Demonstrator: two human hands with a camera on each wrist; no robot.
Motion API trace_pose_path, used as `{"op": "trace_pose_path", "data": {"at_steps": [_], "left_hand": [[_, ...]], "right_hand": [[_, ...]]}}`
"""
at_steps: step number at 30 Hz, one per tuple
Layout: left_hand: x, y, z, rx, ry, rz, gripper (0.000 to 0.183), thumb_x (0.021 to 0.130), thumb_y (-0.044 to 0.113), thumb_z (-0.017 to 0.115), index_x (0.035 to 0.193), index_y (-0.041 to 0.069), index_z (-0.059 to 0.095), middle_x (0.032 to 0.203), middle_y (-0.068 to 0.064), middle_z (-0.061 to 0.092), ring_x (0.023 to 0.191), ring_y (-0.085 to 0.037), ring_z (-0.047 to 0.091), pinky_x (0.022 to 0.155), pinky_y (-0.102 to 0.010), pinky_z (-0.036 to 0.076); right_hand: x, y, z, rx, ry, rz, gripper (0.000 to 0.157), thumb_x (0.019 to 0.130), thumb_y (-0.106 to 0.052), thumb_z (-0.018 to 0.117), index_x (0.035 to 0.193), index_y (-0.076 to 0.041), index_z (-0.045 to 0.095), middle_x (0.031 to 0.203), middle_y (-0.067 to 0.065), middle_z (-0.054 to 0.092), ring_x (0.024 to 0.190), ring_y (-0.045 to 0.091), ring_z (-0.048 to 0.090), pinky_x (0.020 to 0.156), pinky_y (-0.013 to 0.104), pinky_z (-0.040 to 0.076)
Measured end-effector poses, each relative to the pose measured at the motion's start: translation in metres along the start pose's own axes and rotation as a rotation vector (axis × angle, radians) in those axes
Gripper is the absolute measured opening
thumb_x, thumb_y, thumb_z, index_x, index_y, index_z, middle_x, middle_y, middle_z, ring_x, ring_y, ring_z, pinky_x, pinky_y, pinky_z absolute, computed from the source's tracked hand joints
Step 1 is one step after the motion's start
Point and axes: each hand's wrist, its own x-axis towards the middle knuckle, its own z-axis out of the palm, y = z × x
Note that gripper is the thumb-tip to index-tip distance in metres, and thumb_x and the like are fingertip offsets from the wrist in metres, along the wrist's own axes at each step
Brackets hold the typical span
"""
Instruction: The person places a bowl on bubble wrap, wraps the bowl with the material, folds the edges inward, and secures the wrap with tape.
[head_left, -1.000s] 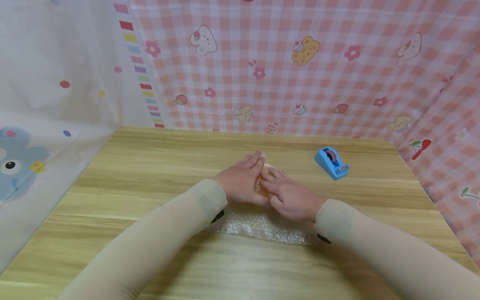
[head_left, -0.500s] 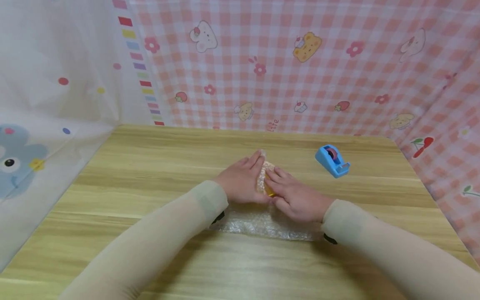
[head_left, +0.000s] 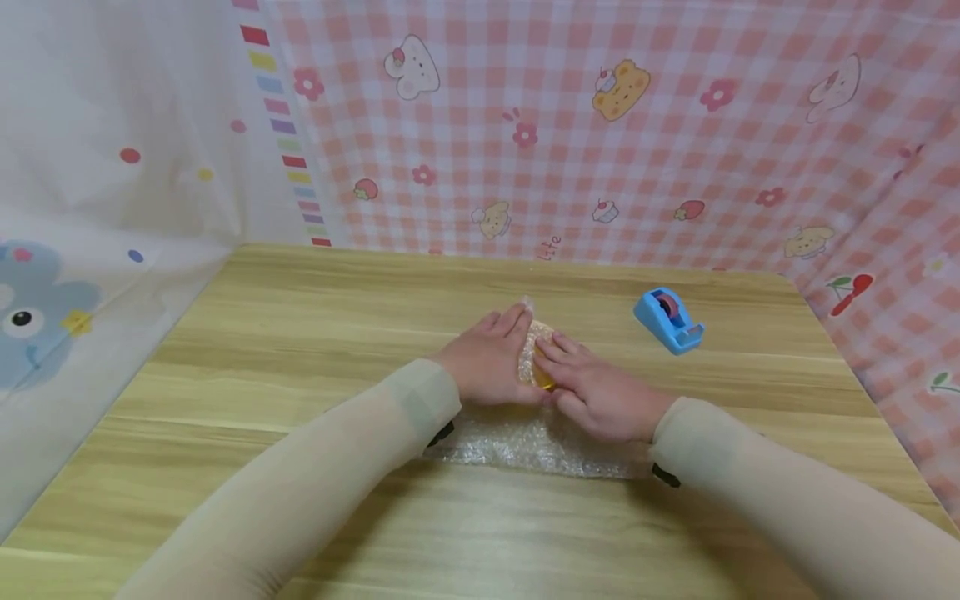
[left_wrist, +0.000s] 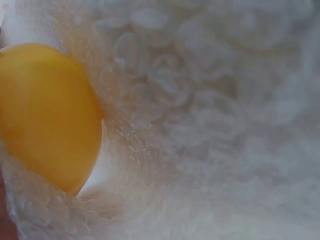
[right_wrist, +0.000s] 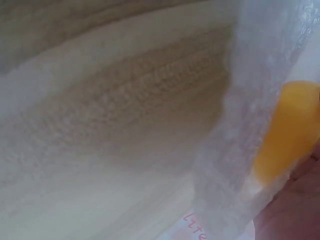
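Observation:
A smooth, rounded yellow object lies partly wrapped in clear bubble wrap on the table. Its kind is hidden, since only one curved end shows in the wrist views. In the head view, my left hand lies with extended fingers along the wrap on the object's left side, thumb toward me. My right hand rests its straight fingers on the right side of the yellow part. Both thumbs come close together at the near end. The rest of the wrap spreads out beneath my wrists.
A blue tape dispenser holding a pinkish roll stands at the back right of the wooden table. Patterned cloth hangs behind the table and along both sides.
My right hand has shifted slightly to the right, and more of the yellow object shows between the hands. The left hand keeps nearly the same place. The head view has tilted slightly.

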Motion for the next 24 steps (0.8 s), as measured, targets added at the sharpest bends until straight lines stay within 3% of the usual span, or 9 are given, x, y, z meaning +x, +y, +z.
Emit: {"op": "trace_pose_path", "data": {"at_steps": [10,17,24], "left_hand": [[0.000,0.000,-0.002,-0.037,-0.027,-0.019,0.128,0.088,0.085,0.053,0.168,0.002,-0.002,0.178,-0.013,-0.009,0.165,-0.037,0.005,0.134,-0.043,0.008],[0.001,0.002,-0.003,-0.064,-0.039,-0.043,0.129,0.087,0.083,0.057,0.169,0.003,-0.002,0.178,-0.012,-0.009,0.165,-0.040,0.005,0.134,-0.044,0.010],[0.001,0.003,-0.003,-0.039,-0.042,-0.040,0.129,0.088,0.082,0.058,0.168,0.002,-0.005,0.177,-0.014,-0.011,0.165,-0.035,0.002,0.134,-0.043,0.007]], "right_hand": [[-0.004,0.001,-0.002,0.036,0.010,0.006,0.054,0.111,-0.021,0.045,0.160,-0.001,0.040,0.174,0.014,0.024,0.163,0.041,0.012,0.130,0.061,0.019],[-0.013,0.002,-0.006,0.064,0.000,0.035,0.056,0.111,-0.025,0.045,0.163,-0.006,0.037,0.175,0.010,0.023,0.164,0.038,0.013,0.130,0.060,0.019],[-0.029,0.005,-0.011,0.097,0.075,0.083,0.054,0.113,-0.025,0.044,0.164,-0.007,0.036,0.175,0.015,0.024,0.162,0.043,0.020,0.128,0.064,0.021]]}}
